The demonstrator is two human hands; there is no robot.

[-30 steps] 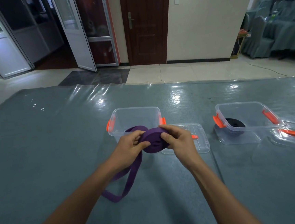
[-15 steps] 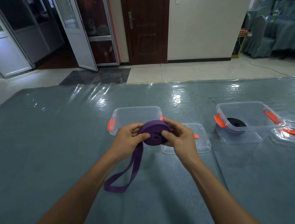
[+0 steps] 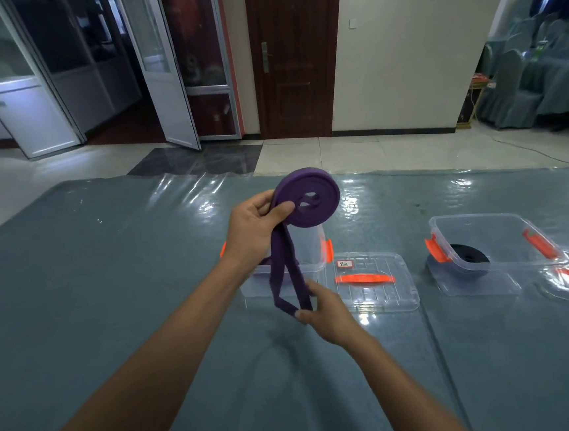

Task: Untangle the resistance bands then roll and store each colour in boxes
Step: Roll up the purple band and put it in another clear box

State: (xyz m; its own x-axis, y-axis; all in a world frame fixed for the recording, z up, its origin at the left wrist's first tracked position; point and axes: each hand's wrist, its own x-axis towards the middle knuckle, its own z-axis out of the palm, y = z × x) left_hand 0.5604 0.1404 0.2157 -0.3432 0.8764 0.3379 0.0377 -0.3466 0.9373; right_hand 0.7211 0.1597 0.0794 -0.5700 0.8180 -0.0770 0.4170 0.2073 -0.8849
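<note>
Our left hand (image 3: 257,229) grips the coiled purple elastic band (image 3: 305,198); our right hand (image 3: 325,309) pinches its hanging loop. To their right, a clear plastic box (image 3: 476,216) holds a black roll (image 3: 467,258).

Dark wooden door (image 3: 296,56) in cream wall (image 3: 416,49), glossy tiled floor (image 3: 374,152), open glass doors (image 3: 167,71) left, teal-covered chairs (image 3: 540,83) right

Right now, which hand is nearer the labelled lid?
Right. The right hand pinches the tail of the band just left of the lid. The left hand holds the roll up over the box, farther from the lid.
</note>
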